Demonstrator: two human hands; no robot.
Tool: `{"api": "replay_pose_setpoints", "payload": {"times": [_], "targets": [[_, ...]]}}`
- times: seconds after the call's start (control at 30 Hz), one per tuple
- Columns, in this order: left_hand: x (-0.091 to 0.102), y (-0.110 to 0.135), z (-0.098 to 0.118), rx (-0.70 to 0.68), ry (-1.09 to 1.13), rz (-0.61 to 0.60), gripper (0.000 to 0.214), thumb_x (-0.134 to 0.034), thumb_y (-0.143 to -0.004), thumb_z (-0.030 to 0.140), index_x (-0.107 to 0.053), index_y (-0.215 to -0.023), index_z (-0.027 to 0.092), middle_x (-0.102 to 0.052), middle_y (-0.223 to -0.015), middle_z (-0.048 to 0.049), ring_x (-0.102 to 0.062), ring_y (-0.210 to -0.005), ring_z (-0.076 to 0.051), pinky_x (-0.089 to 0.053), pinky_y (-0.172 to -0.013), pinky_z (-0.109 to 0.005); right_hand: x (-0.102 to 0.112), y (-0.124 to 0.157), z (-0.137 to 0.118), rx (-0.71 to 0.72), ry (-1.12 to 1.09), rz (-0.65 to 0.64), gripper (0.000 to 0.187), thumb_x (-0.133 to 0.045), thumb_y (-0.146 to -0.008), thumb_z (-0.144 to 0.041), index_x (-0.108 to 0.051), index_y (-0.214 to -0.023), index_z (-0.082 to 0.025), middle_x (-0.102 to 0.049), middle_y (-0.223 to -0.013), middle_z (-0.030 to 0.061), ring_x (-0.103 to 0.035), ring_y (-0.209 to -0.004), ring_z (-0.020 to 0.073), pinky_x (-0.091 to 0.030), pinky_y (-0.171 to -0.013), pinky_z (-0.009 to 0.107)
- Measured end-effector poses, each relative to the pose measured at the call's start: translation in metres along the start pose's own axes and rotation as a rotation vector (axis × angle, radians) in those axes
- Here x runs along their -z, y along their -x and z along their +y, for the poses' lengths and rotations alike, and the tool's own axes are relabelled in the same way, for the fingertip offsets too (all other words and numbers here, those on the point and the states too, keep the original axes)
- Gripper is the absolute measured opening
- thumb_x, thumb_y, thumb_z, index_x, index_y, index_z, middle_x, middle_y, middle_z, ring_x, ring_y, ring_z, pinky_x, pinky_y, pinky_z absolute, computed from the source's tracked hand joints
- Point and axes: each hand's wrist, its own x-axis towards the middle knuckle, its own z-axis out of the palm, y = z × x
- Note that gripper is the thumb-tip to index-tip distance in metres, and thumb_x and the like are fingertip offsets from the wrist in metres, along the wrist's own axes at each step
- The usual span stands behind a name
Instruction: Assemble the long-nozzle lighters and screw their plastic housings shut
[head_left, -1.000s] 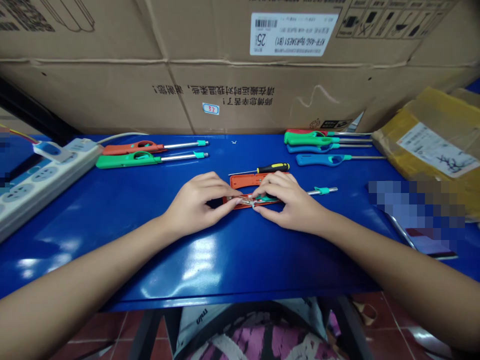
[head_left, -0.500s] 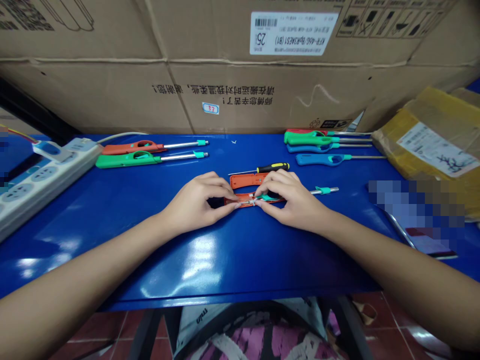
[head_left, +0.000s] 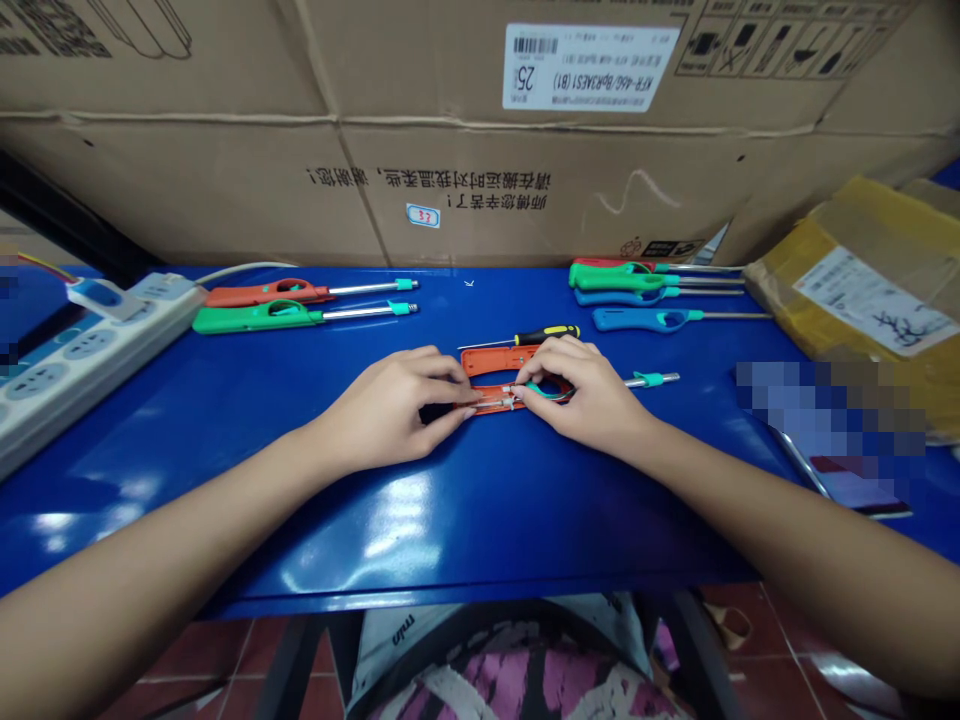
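Left hand (head_left: 397, 408) clamped on left end of open orange lighter (head_left: 493, 406), lying on counter (head_left: 487, 530). Right hand (head_left: 592, 397) at lighter's middle; cannot tell whether gripping. Shell half (head_left: 489, 360) just beyond, then screwdriver (head_left: 546, 336).

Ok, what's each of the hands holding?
Left hand: closed on one end of the open orange plastic lighter casing.
Right hand: closed at its middle; holding what, cannot be told.

Glossy blue tabletop (head_left: 480, 530) — red tiled floor (head_left: 176, 650) below — big cardboard box (head_left: 240, 175) behind
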Motion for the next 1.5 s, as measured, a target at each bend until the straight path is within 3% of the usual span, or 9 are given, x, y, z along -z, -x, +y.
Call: {"api": "replay_pose_setpoints", "payload": {"times": [0.17,0.33,0.57,0.83,0.97,1.17,1.33,1.5], "targets": [[0.000,0.000,0.000,0.025,0.062,-0.010,0.023,-0.060,-0.097,0.025,-0.077,-0.112,0.024,-0.073,-0.100,-0.0068,-0.067,-0.092,-0.020,-0.057,-0.083,-0.034,0.001,0.003,-0.001,0.115,0.019,-0.069,0.009,-0.068,-0.091,-0.028,-0.073,-0.099,-0.025,-0.068,-0.099,0.0049,-0.060,-0.099,0.0222,-0.038,-0.092,0.041],[0.001,0.001,-0.001,0.018,0.057,-0.040,0.024,-0.062,-0.095,0.025,-0.077,-0.113,0.024,-0.073,-0.102,-0.0071,-0.068,-0.094,-0.021,-0.057,-0.085,-0.036,-0.001,0.005,0.005,0.219,0.113,-0.078,0.014,-0.068,-0.093,-0.029,-0.076,-0.104,-0.029,-0.065,-0.104,0.0059,-0.058,-0.100,0.0230,-0.038,-0.091,0.042],[0.000,0.004,-0.003,-0.051,0.048,0.002,0.032,-0.063,-0.094,0.022,-0.071,-0.125,0.017,-0.077,-0.107,-0.0085,-0.071,-0.094,-0.021,-0.059,-0.083,-0.035,0.000,0.005,0.004,0.198,0.093,-0.095,0.010,-0.068,-0.092,-0.027,-0.075,-0.099,-0.023,-0.064,-0.106,0.0075,-0.058,-0.103,0.0233,-0.039,-0.091,0.041],[0.000,0.004,-0.003,-0.198,-0.123,-0.029,0.030,-0.053,-0.101,0.020,-0.071,-0.125,0.023,-0.076,-0.120,-0.0018,-0.070,-0.099,-0.022,-0.059,-0.085,-0.036,-0.001,0.005,0.004,0.161,0.068,-0.099,0.013,-0.068,-0.093,-0.031,-0.073,-0.103,-0.024,-0.065,-0.106,0.0069,-0.059,-0.104,0.0230,-0.038,-0.094,0.041],[-0.004,0.002,-0.002,-0.164,-0.080,-0.024,0.029,-0.053,-0.101,0.021,-0.071,-0.124,0.021,-0.075,-0.121,-0.0047,-0.067,-0.101,-0.022,-0.058,-0.086,-0.036,-0.002,0.004,0.003,0.162,0.080,-0.085,0.014,-0.063,-0.097,-0.032,-0.074,-0.100,-0.023,-0.065,-0.104,0.0070,-0.059,-0.102,0.0219,-0.037,-0.092,0.040],[-0.018,0.001,-0.006,-0.079,0.138,0.118,0.029,-0.063,-0.096,0.021,-0.071,-0.124,0.018,-0.078,-0.107,-0.0071,-0.068,-0.096,-0.020,-0.059,-0.086,-0.032,0.000,0.003,-0.001,0.172,0.081,-0.125,0.014,-0.065,-0.096,-0.028,-0.071,-0.106,-0.021,-0.069,-0.109,0.0060,-0.057,-0.105,0.0228,-0.036,-0.093,0.039],[-0.026,0.001,-0.003,-0.019,0.208,0.231,0.029,-0.071,-0.091,0.021,-0.071,-0.120,0.018,-0.078,-0.107,-0.0070,-0.072,-0.100,-0.019,-0.059,-0.091,-0.031,-0.001,0.005,-0.003,0.186,0.087,-0.139,0.016,-0.062,-0.098,-0.026,-0.073,-0.110,-0.023,-0.074,-0.107,0.0041,-0.058,-0.104,0.0230,-0.034,-0.092,0.040],[-0.028,-0.001,0.003,0.026,0.200,0.269,0.034,-0.076,-0.086,0.025,-0.070,-0.118,0.015,-0.076,-0.109,-0.0084,-0.073,-0.099,-0.019,-0.059,-0.092,-0.029,-0.003,0.004,-0.004,0.189,0.097,-0.133,0.021,-0.060,-0.099,-0.028,-0.075,-0.113,-0.026,-0.073,-0.101,0.0046,-0.056,-0.099,0.0229,-0.035,-0.089,0.040]]}}
